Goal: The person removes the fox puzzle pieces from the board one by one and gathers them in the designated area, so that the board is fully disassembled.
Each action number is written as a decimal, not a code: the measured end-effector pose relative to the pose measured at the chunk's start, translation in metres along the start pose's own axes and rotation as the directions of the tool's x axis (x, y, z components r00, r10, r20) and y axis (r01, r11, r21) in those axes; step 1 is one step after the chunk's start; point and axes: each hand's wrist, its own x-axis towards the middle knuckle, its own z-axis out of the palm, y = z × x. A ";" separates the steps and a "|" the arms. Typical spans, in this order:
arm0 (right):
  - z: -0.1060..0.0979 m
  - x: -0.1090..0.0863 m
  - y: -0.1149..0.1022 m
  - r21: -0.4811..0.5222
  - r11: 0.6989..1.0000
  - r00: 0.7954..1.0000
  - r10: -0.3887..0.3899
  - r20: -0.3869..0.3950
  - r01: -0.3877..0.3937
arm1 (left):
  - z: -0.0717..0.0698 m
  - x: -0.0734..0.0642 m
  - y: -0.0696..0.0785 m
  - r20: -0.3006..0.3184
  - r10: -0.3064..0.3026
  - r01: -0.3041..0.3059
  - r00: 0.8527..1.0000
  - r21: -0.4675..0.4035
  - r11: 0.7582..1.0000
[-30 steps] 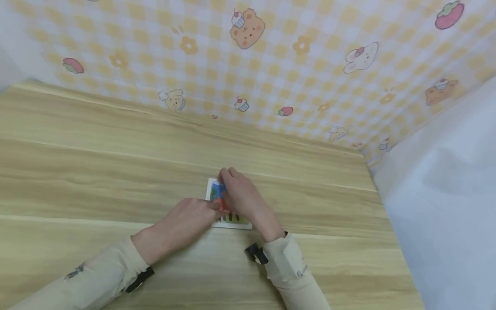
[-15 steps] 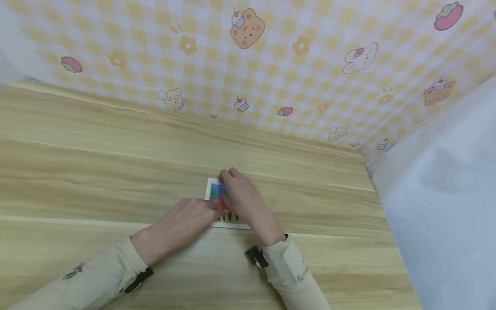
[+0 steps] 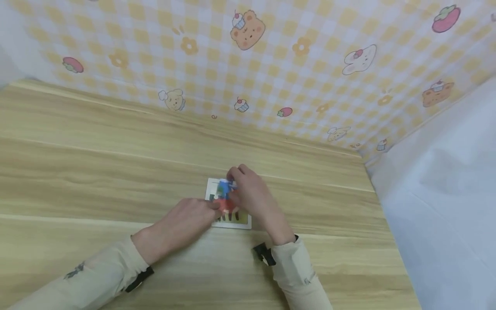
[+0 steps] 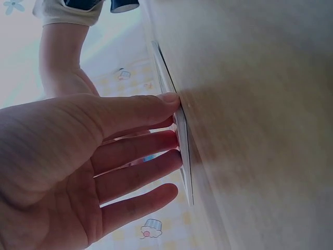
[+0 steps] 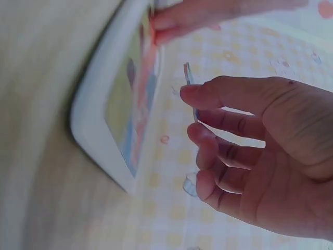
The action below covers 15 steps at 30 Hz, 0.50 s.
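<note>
A small white-rimmed puzzle board (image 3: 249,224) with a colourful picture lies flat on the table, partly covered by both hands. My left hand (image 3: 186,220) rests on its left side; in the left wrist view the thumb (image 4: 140,108) touches the board's edge (image 4: 186,151), with fairly straight fingers beside it. Thumb and index finger of my right hand (image 3: 253,193) pinch a thin puzzle piece (image 5: 188,74), raised above the board. From the head it shows as a blue and green piece (image 3: 223,189). A pale patch of bare board shows at the upper left.
The wood-grain table (image 3: 97,172) spreads around the board. A yellow checked cloth (image 3: 213,56) with cartoon prints hangs behind it, and a white sheet (image 3: 441,193) is at the right. Black straps with camera mounts (image 3: 264,253) sit at both wrists.
My right hand has shifted a little right and up, lifting the blue and green puzzle piece from the board's upper left, where a pale base now shows. My left hand stays in place.
</note>
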 end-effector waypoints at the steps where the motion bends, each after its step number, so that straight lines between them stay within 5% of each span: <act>1: -0.002 -0.001 0.002 0.011 1.000 1.000 0.013 0.008 -0.013 | 0.000 0.000 0.000 0.004 -0.004 0.004 1.000 -0.002 1.000; 15: -0.023 -0.015 0.045 0.126 0.971 0.979 0.198 0.050 -0.203 | 0.002 0.001 -0.001 0.025 -0.023 0.024 0.999 -0.048 0.999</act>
